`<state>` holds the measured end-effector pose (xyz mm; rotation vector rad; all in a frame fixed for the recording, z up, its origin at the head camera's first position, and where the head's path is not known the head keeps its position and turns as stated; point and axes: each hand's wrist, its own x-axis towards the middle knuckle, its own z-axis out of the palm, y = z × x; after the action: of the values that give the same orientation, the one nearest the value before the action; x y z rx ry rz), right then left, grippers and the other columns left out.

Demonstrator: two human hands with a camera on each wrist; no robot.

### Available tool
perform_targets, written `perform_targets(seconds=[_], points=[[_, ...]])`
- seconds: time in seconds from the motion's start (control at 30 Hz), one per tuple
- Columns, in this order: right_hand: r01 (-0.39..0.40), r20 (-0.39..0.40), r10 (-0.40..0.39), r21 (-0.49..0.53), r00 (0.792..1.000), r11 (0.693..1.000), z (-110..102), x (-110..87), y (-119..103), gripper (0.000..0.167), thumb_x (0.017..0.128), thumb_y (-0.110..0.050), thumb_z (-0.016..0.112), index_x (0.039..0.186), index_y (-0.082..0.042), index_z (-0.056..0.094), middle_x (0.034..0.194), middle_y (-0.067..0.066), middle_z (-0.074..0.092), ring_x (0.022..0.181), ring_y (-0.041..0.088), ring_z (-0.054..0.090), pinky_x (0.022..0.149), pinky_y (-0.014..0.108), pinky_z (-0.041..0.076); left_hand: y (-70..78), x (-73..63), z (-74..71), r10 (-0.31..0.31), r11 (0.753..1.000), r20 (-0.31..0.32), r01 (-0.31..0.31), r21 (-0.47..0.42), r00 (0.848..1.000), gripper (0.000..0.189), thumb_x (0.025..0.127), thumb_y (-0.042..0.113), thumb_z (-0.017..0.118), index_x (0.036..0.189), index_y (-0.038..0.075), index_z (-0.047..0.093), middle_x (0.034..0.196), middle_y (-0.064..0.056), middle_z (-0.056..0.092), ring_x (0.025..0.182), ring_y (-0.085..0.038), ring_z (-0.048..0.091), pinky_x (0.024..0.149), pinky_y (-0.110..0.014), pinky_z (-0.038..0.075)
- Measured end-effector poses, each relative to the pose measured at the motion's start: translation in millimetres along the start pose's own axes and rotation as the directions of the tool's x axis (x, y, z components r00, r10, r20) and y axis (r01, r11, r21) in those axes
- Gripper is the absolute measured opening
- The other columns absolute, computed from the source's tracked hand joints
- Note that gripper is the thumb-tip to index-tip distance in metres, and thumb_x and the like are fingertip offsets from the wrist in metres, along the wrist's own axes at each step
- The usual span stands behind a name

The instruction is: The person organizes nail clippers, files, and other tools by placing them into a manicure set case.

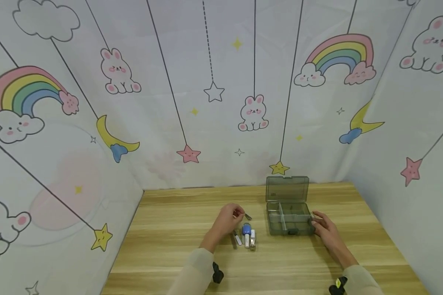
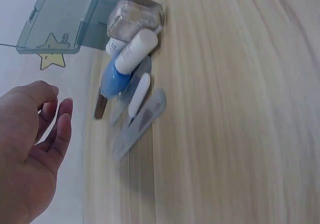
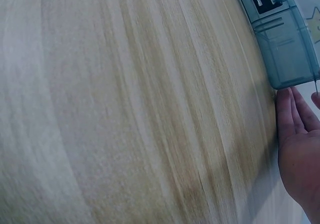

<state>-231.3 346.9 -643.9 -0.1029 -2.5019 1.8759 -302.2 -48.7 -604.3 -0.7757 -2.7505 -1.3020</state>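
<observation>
My left hand (image 1: 229,219) is over the table beside a small dark slim object (image 1: 247,216), whose kind I cannot tell. In the left wrist view its fingers are loosely bent, thumb and fingertips apart, with nothing between them. Near it lie a blue nail polish bottle (image 1: 246,229) with a white cap, a glittery polish bottle (image 2: 135,18), a slim white-handled tool (image 2: 139,94) and a flat greyish strip (image 2: 142,124). My right hand (image 1: 326,231) touches the right side of a clear grey-green compartment box (image 3: 290,53), its fingers fairly straight. The box's lid (image 1: 287,189) stands raised.
The wood-grain table (image 1: 177,254) is bordered by white curtains (image 1: 221,123) printed with rabbits, stars and rainbows. A divider (image 1: 282,215) splits the box into compartments. Black devices (image 1: 217,273) are strapped at both wrists.
</observation>
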Motion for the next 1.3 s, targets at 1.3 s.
perform_targets(seconds=[1.3], points=[[0.037, -0.010, -0.037, -0.013, 0.999, 0.999, 2, -5.1, 0, 0.053, 0.115, -0.019, 0.048, 0.160, 0.005, 0.034, 0.152, 0.038, 0.045, 0.107, -0.016, 0.051, 0.086, 0.020, 0.055, 60.9, 56.9, 72.7, 0.015, 0.999, 0.045, -0.017, 0.032, 0.999, 0.009, 0.106, 0.012, 0.066, 0.111, 0.008, 0.073, 0.101, 0.003, 0.070, 0.089, 0.000, 0.063, 0.078, -0.015, 0.054]])
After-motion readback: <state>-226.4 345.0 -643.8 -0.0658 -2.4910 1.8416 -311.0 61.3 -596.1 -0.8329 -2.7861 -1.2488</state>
